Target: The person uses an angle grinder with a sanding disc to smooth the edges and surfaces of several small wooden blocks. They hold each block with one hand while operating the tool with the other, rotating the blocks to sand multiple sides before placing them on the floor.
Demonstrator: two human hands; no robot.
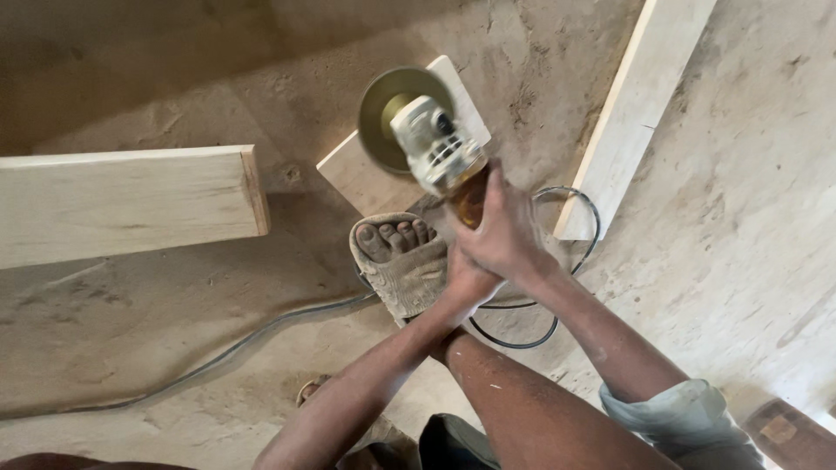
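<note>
Now both hands grip 1 grinder.
I see my right hand point(503, 233) and left hand point(466, 280) clamped on the angle grinder point(431, 144), its disc over a pale board point(366, 178).

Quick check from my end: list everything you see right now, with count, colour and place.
angle grinder: one, white body with a brass-coloured disc, centre, over the small board
small board: one, pale wood, under the disc
long plank: one, pale wood, left
second plank: one, pale wood, upper right
cable: one, grey, across the dusty floor
sandal: one, dusty grey, on a foot at centre
right hand: grips the grinder
left hand: at the handle, beneath the right
</note>
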